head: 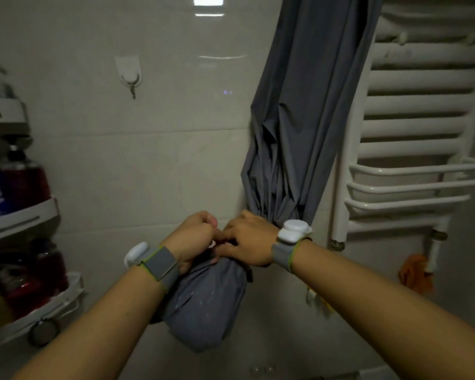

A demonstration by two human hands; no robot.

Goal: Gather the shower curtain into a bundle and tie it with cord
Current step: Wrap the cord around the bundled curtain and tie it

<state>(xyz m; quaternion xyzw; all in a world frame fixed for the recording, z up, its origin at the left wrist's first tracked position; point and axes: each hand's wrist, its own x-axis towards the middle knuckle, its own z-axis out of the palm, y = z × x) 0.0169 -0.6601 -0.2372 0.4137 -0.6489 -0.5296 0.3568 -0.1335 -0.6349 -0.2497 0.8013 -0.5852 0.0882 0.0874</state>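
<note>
Plain grey shower curtain (299,133), white towel radiator (412,127), orange cloth (416,272), grey wristbands (159,263), pale tiles (148,160)

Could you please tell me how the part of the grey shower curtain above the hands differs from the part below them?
The upper curtain hangs in long folds that narrow toward the hands, while the lower bundle is rounded and bulging. The upper curtain spreads wide at the top; the lower bundle is compact. The left hand and right hand meet at the cinched neck between them. Both parts are the same grey fabric.
</note>
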